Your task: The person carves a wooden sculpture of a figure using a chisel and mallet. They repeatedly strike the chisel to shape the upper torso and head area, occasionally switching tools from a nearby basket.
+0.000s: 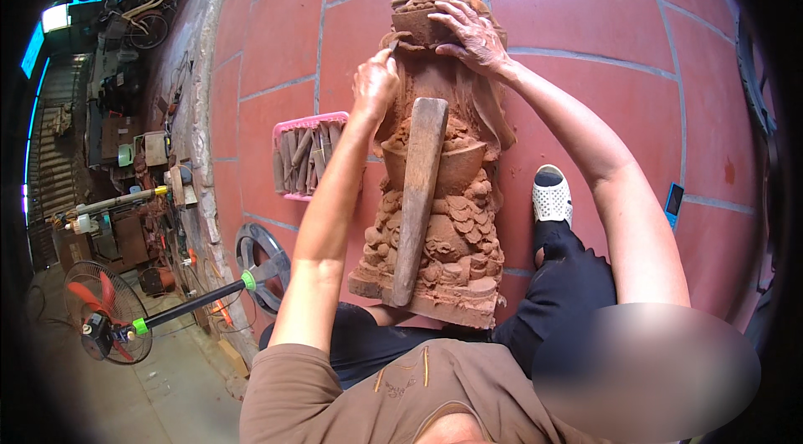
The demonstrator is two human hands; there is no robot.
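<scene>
**Carved statue (pixel 462 169), both hands at its upper part**

Lies on smooth red floor tiles (pixel 585 0); rough, reddish-brown, dense rounded relief toward base. Left hand (pixel 375 86) clenched round a slim tool (pixel 394 46). Right hand (pixel 473 41) spread on the carving, gripping nothing. Squared wooden bar (pixel 422 193) lengthwise on top. Pink tray (pixel 311 120) of cylindrical sticks (pixel 304 156) alongside.

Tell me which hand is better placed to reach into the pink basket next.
Probably the left hand: the pink basket lies on its side of the carved figure, near the left forearm. The right hand touches the figure's upper part. The left seems to grip a slim tool, though.
</scene>
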